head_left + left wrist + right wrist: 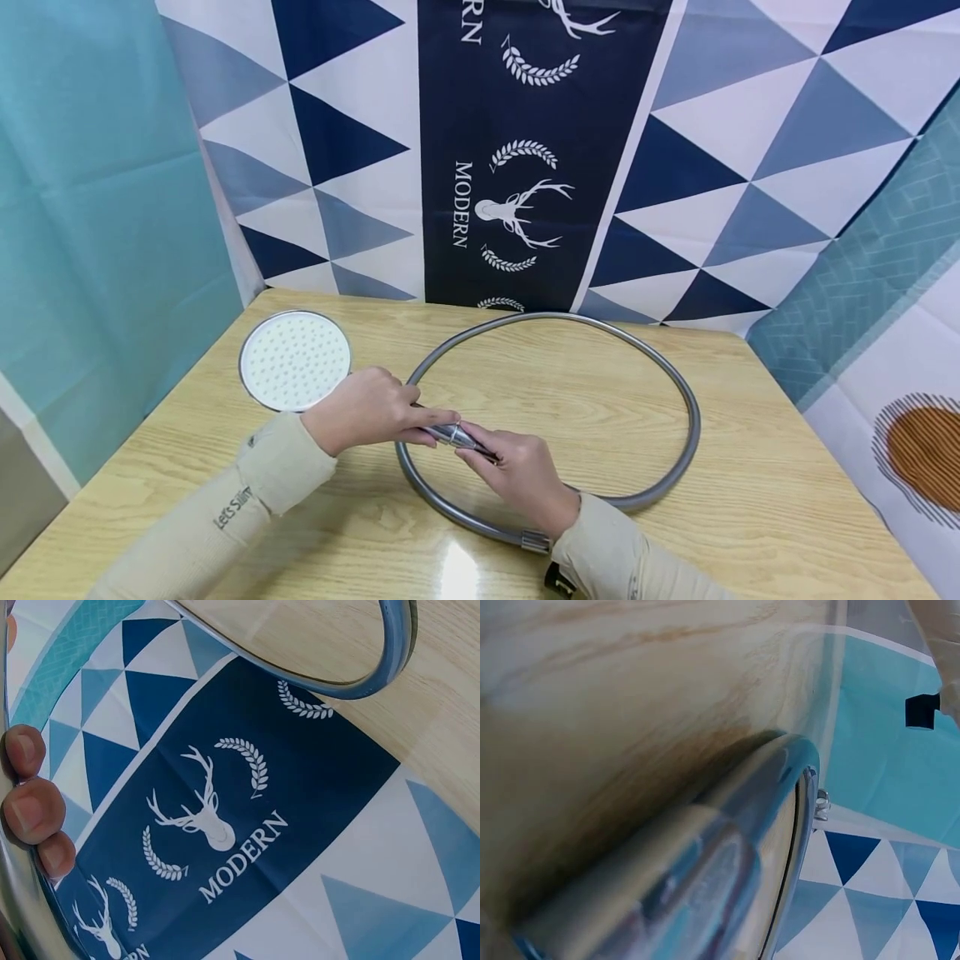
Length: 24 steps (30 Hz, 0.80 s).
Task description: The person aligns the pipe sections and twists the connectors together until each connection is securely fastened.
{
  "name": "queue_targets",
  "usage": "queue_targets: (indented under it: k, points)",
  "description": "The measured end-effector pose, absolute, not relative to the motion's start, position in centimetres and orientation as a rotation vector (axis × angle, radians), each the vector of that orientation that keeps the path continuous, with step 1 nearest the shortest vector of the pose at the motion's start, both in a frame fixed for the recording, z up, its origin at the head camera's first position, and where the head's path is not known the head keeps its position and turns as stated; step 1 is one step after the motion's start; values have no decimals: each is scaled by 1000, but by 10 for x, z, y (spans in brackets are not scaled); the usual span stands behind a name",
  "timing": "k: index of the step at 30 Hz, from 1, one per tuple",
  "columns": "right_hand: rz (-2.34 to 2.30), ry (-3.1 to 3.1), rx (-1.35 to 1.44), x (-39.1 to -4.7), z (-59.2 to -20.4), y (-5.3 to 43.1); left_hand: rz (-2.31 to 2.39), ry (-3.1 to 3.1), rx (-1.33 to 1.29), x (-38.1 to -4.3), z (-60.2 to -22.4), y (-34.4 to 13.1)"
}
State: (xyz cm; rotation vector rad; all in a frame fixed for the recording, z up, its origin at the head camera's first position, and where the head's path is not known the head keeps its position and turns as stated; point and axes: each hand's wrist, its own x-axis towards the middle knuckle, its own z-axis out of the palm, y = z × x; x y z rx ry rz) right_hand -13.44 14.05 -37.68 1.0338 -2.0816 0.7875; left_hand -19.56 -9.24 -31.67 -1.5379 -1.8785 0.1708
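Observation:
A round hand shower head point(295, 361) with a white nozzle face and chrome rim is at the left, its face up. My left hand point(367, 408) grips its handle, mostly hidden under the palm; curled fingertips point(37, 814) show against the chrome handle point(26, 915) in the left wrist view. Between both hands a chrome cone fitting point(452, 434) meets the handle's lower end. My right hand point(521, 467) pinches this fitting, at one end of the grey shower hose point(693, 417). That hose lies in a wide loop; its other end has a ridged nut point(536, 542) beside my right wrist.
The light wooden table point(772, 467) bears everything. Behind it hangs a patterned curtain point(517, 167) with triangles and deer heads, and a teal cloth point(97, 208) hangs on the left. A small black device point(558, 579) sits at my right wrist.

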Motion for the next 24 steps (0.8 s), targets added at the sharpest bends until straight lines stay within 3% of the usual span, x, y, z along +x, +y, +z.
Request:
queue_targets:
  k: [24]
  points:
    - [746, -2143, 1044, -136, -374, 134, 97, -1849, -1558, -199, -322, -99]
